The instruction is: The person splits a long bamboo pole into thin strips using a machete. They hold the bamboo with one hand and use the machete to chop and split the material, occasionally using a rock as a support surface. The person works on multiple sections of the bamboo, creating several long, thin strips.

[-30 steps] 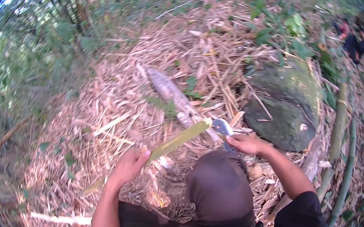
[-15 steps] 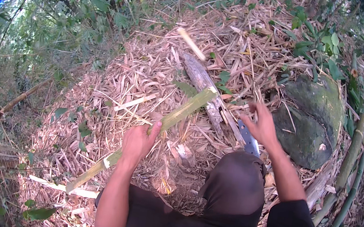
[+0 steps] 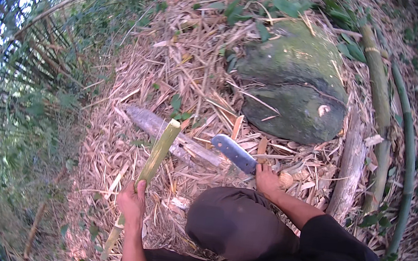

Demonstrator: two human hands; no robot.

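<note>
While the left hand (image 3: 132, 202) clamps a green bamboo stick (image 3: 154, 159), the right hand (image 3: 267, 180), seemingly closed, holds a machete (image 3: 234, 153) beside a mossy rock (image 3: 294, 83) and grey log (image 3: 166, 134).

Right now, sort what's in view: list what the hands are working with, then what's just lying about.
In use:
left hand gripping the split green bamboo piece
right hand holding the broad grey-bladed knife

Lying about:
mossy green boulder
grey weathered log
green bamboo poles
dry leaf litter
</note>
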